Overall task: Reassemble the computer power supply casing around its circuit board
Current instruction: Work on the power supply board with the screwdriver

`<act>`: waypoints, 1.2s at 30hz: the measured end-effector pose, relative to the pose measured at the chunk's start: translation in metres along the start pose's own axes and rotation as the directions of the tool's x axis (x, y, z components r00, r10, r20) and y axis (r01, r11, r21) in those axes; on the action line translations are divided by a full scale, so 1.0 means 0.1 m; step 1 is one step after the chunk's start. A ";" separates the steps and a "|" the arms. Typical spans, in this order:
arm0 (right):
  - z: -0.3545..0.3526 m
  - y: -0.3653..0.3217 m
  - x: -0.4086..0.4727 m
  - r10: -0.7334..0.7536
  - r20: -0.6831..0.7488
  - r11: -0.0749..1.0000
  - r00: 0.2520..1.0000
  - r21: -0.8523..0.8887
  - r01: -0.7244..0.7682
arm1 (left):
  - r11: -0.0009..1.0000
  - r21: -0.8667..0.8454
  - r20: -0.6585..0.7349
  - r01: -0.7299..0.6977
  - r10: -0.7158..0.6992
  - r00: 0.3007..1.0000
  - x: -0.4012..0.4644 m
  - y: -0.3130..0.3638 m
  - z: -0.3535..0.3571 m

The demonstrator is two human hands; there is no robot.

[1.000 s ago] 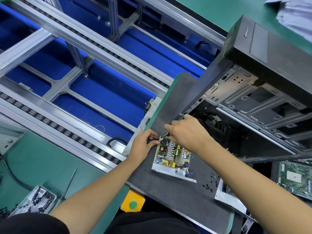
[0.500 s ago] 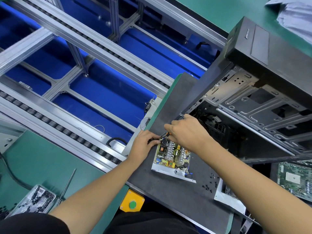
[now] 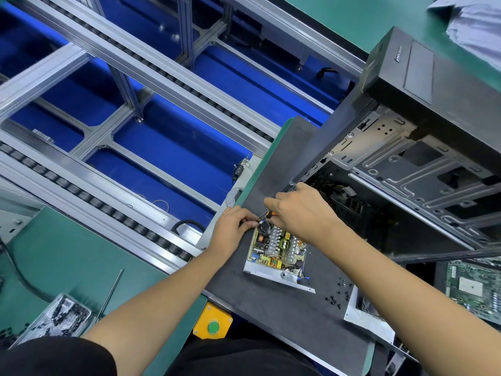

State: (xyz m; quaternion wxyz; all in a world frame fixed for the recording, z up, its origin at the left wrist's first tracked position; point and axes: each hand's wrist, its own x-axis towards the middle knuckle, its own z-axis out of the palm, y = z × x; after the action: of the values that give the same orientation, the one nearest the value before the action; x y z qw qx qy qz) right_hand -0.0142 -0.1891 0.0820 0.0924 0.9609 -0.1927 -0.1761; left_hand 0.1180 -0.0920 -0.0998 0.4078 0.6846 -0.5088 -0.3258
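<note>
- Step in hand, as I judge it: fastening the circuit board (image 3: 278,246) into its metal casing base (image 3: 276,276), just below both hands.
- Left hand (image 3: 233,226) pinches something small at the board's far corner; right hand (image 3: 301,213) grips an orange-handled tool (image 3: 267,215).
- Next: the cover needs fitting.
- Dark mat (image 3: 271,308) on the counter; conveyor rails (image 3: 135,63) beyond the hands.

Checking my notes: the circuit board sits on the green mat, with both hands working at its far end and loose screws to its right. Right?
Not quite. The head view shows the circuit board on a dark grey mat, not green. Both hands, left hand and right hand, work at its far end, screws to its right.
</note>
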 end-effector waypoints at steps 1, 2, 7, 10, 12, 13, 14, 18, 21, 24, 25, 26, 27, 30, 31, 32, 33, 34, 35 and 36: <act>0.00 0.00 0.00 0.000 -0.002 1.000 1.000 0.000 0.000 | 1.000 0.002 0.004 -0.002 0.002 1.000 0.00 0.00 0.00; 0.00 0.00 0.00 0.001 -0.004 1.000 1.000 0.002 -0.001 | 1.000 0.002 0.005 -0.007 0.007 1.000 0.00 -0.01 0.00; 0.01 0.00 0.00 0.002 -0.008 1.000 1.000 0.002 -0.002 | 1.000 0.005 0.004 0.002 -0.002 1.000 0.01 0.00 0.01; 0.01 0.00 0.00 -0.005 -0.011 1.000 1.000 0.003 0.005 | 1.000 0.025 0.011 0.006 -0.006 1.000 0.02 0.00 0.01; 0.01 0.00 0.00 -0.009 -0.012 1.000 1.000 0.000 0.009 | 1.000 0.031 0.009 0.000 0.000 1.000 0.01 0.01 0.01; 0.01 0.00 0.00 -0.009 -0.011 1.000 1.000 -0.003 0.009 | 0.999 0.036 0.003 -0.006 0.006 1.000 0.00 0.01 0.01; 0.01 0.01 0.01 -0.009 -0.012 1.000 1.000 -0.004 0.008 | 0.999 0.048 -0.003 -0.013 0.013 1.000 0.00 0.02 0.00; 0.00 0.02 0.02 -0.012 -0.015 1.000 1.000 -0.005 0.012 | 0.993 0.106 -0.003 -0.055 0.055 0.998 -0.02 0.05 -0.01; 0.00 0.02 0.02 -0.031 -0.023 0.999 0.999 -0.020 0.030 | 0.987 0.141 -0.001 -0.074 0.075 0.997 -0.03 0.06 -0.01; -0.01 0.02 0.02 -0.040 -0.024 0.999 0.999 -0.021 0.039 | 0.984 0.156 -0.007 -0.086 0.089 0.996 -0.04 0.08 -0.02; -0.01 0.02 0.02 -0.040 -0.021 0.999 0.999 -0.017 0.040 | 0.983 0.160 -0.007 -0.091 0.094 0.996 -0.04 0.08 -0.02; -0.02 0.02 0.02 -0.040 -0.021 0.999 0.999 -0.009 0.040 | 0.982 0.163 -0.006 -0.094 0.096 0.995 -0.04 0.09 -0.02; -0.02 0.02 0.02 -0.038 -0.021 0.999 0.999 0.002 0.038 | 0.981 0.167 -0.004 -0.096 0.098 0.995 -0.04 0.09 -0.02; -0.01 0.02 0.03 -0.029 -0.022 0.999 0.999 0.045 0.030 | 0.979 0.173 0.000 -0.103 0.105 0.995 -0.04 0.09 -0.02; 0.00 0.02 0.03 -0.023 -0.023 0.998 0.999 0.060 0.025 | 0.980 0.173 0.000 -0.103 0.105 0.994 -0.04 0.09 -0.02; 0.01 0.02 0.03 -0.014 -0.021 0.997 1.000 0.072 0.015 | 0.979 0.174 -0.001 -0.104 0.106 0.994 -0.04 0.09 -0.02; 0.02 0.02 0.04 -0.001 -0.013 0.996 1.000 0.086 0.003 | 0.979 0.175 -0.004 -0.105 0.107 0.994 -0.05 0.09 -0.02; 0.04 0.02 0.03 0.011 -0.002 0.995 1.000 0.104 -0.011 | 0.979 0.175 -0.007 -0.105 0.108 0.994 -0.05 0.09 -0.02; 0.05 0.01 0.03 0.022 0.007 0.992 1.000 0.124 -0.023 | 0.979 0.173 -0.009 -0.105 0.108 0.994 -0.05 0.09 -0.02; 0.06 0.01 0.02 0.029 0.012 0.989 1.000 0.143 -0.031 | 0.980 0.168 -0.009 -0.106 0.109 0.994 -0.05 0.09 -0.02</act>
State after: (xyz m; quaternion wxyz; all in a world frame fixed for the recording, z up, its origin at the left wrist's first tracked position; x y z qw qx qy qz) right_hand -0.0148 -0.1916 0.0762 0.0249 0.9612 -0.2197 -0.1651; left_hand 0.1143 -0.0885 -0.0908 0.3704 0.6908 -0.5668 -0.2536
